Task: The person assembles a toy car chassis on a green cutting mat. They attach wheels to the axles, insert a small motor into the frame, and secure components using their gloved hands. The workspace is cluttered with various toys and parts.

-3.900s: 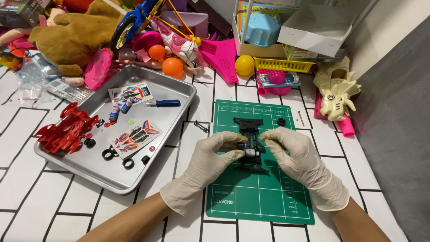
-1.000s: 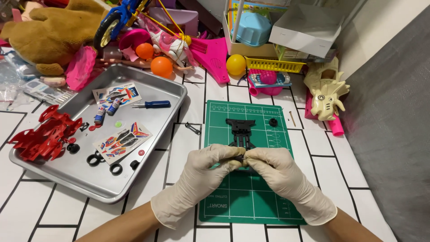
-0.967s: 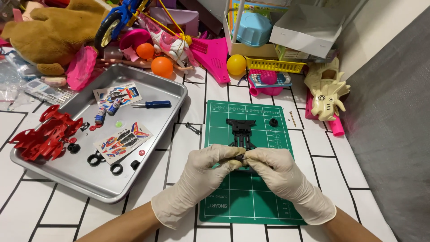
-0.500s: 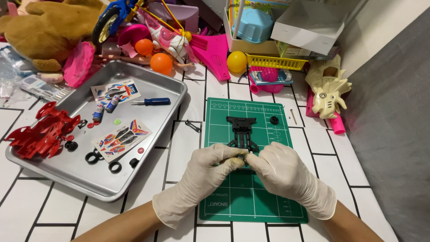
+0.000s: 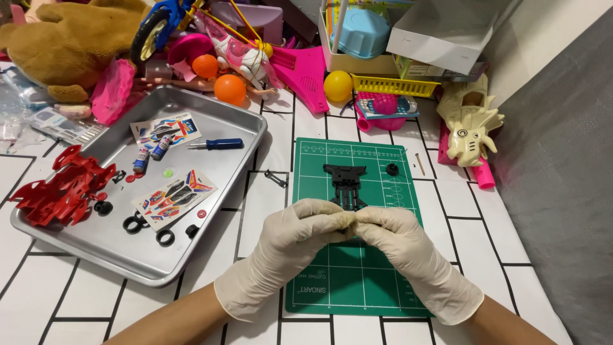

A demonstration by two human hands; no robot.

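Observation:
Both my hands wear pale latex gloves and meet over a green cutting mat [image 5: 383, 281]. My left hand [image 5: 290, 246] and my right hand [image 5: 399, 246] pinch the near end of a black toy car chassis [image 5: 345, 184]; the chassis sticks out beyond my fingertips, and its held part is hidden. A small black round part [image 5: 392, 169] lies on the mat just right of the chassis. A small black piece [image 5: 276, 178] lies on the table left of the mat.
A metal tray [image 5: 96, 246] at left holds a red car body [image 5: 64, 188], sticker sheets [image 5: 175, 197], black tyres [image 5: 145, 230], small batteries [image 5: 151, 152] and a blue-handled screwdriver [image 5: 217, 144]. Toys, orange balls [image 5: 230, 89], a yellow ball and boxes crowd the far edge. A beige dragon toy [image 5: 471, 124] lies at right.
My hands have drawn slightly closer together over the chassis and the view has shifted a little; earlier the chassis lay more exposed between my fingers.

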